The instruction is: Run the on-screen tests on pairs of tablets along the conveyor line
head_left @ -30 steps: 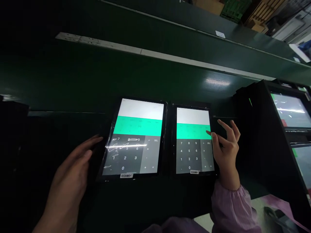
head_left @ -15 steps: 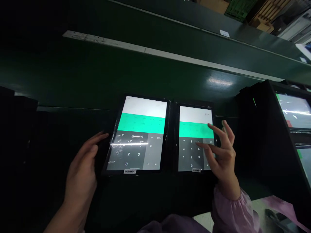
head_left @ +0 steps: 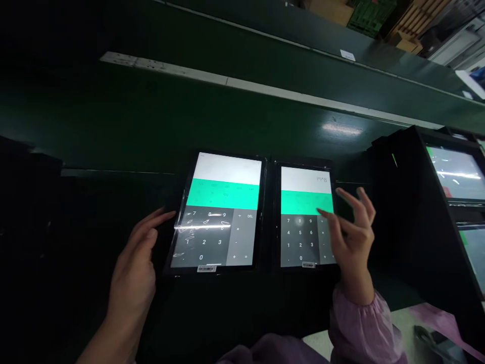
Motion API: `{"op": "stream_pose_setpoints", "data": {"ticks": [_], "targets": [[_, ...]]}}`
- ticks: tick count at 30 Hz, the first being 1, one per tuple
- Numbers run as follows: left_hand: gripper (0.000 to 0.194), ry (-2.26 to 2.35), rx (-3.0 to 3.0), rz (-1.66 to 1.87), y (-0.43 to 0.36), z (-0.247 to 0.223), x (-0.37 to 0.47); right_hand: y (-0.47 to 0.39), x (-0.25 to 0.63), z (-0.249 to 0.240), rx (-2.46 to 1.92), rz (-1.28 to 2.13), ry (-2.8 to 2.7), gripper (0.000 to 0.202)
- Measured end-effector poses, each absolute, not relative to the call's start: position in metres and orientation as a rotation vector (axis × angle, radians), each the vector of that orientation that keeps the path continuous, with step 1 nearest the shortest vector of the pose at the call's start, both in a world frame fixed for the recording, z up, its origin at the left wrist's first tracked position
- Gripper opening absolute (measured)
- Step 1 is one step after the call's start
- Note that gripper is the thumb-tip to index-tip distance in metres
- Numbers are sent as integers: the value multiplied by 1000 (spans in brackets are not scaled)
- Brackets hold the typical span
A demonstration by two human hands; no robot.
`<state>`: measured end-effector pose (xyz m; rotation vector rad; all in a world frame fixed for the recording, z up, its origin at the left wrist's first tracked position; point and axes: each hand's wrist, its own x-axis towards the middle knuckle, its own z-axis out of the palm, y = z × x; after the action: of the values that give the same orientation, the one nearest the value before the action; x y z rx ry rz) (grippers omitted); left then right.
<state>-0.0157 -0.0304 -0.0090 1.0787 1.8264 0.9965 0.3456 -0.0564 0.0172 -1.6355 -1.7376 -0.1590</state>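
Observation:
Two tablets lie side by side, each lit with a calculator keypad below a green band and a white field. At the left edge of the left tablet [head_left: 220, 212] is my left hand [head_left: 134, 268], its fingers stretched out and the tips by the frame. Over the right side of the right tablet [head_left: 305, 217] hovers my right hand [head_left: 354, 235], fingers spread, holding nothing. Its index finger points above the keypad. The white field of the right tablet shows a short line of characters; the left one's field looks nearly blank. Small barcode labels sit on both lower edges.
On the right a black rack [head_left: 409, 202] holds more lit screens [head_left: 456, 174]. A dark green bench surface [head_left: 227, 121] with a pale strip [head_left: 265, 91] runs behind the tablets. Cardboard boxes [head_left: 329, 11] and a green crate [head_left: 369, 17] are at the far top right.
My right hand has drawn back a little to the right, off the keys. One more character shows on the right tablet. The left hand stays by the left tablet's edge.

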Motion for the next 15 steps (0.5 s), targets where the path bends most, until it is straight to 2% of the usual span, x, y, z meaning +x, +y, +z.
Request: {"op": "stream_pose_setpoints", "data": {"ticks": [4,15], "targets": [[32,1784,954,1048,-29,-5,-14,-54,369,6,-1783,-265,-1516,29],[34,1776,999,1035,-28,-10,-15,-52,366,2,-1750,-227,-1719,30]]}}
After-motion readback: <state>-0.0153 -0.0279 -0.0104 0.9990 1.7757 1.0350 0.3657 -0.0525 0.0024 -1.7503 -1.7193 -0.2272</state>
